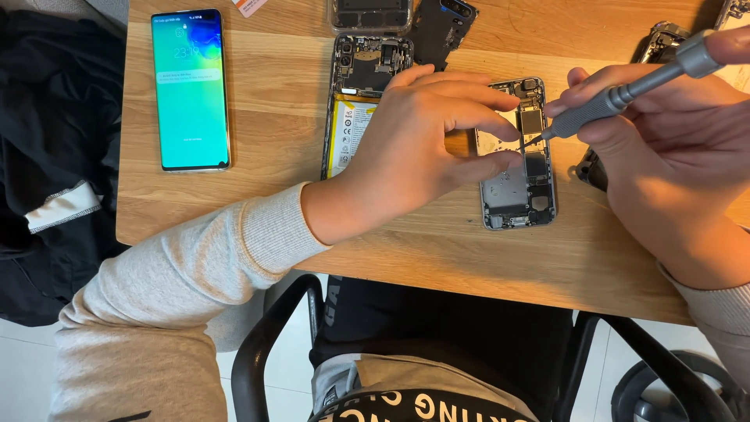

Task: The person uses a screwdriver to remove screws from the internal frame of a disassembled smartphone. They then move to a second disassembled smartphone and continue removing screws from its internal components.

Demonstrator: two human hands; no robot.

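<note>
We pinch the slim grey metal screwdriver (pixel 617 98) in our right hand (pixel 672 156), its tip over the opened silver phone chassis (pixel 517 184) that our left hand (pixel 422 137) steadies with narrowly parted fingers, and a slip could gouge the board.

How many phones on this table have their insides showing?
2 clearly: an opened phone with a yellow-labelled battery under the left hand, and the opened silver phone where the right hand aims a screwdriver. Parts at the far edges may belong to more.
</note>
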